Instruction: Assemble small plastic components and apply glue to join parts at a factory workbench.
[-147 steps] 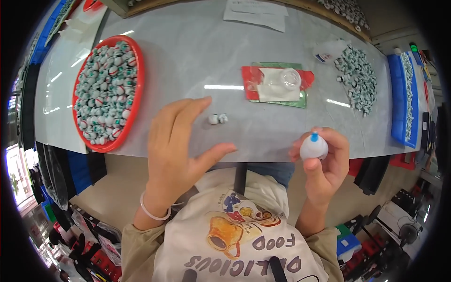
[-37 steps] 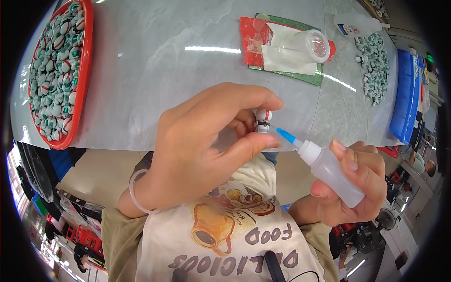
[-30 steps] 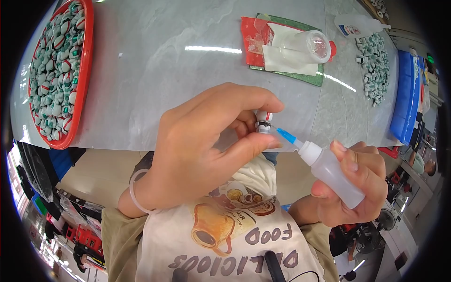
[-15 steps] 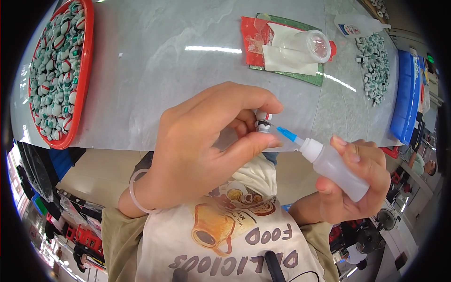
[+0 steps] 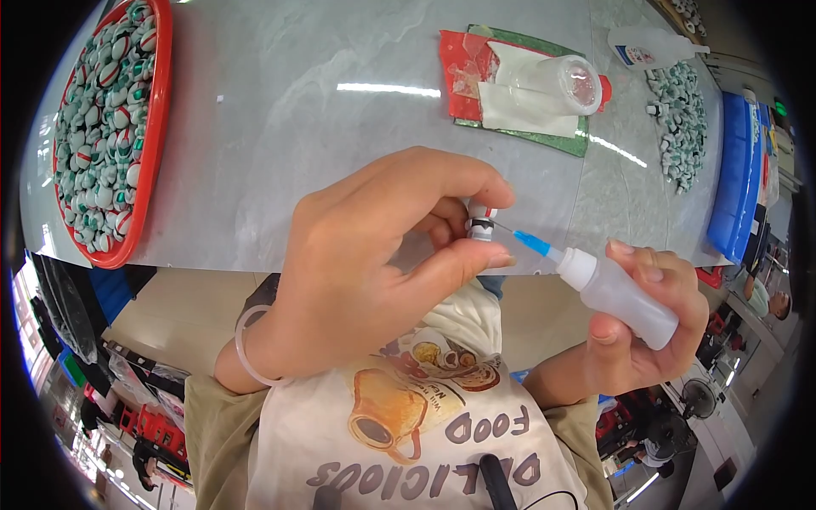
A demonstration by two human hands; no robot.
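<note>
Well, the bottle (image 5: 626, 299) looks translucent.

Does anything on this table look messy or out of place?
Mainly the red sheet: it lies askew on the green sheet, jutting past its left edge, with uneven, glossy patches that may be residue. The squeeze bottle in the right hand looks fine.

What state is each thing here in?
Left hand: pinching the small piece.
Small piece: partly hidden.
Right hand: gripping the small bottle.
Small bottle: tilted, blue nozzle toward the piece.
Red basin: heaped with pieces.
Clear cup: resting on white paper.
Loose parts: piled on the table.
</note>
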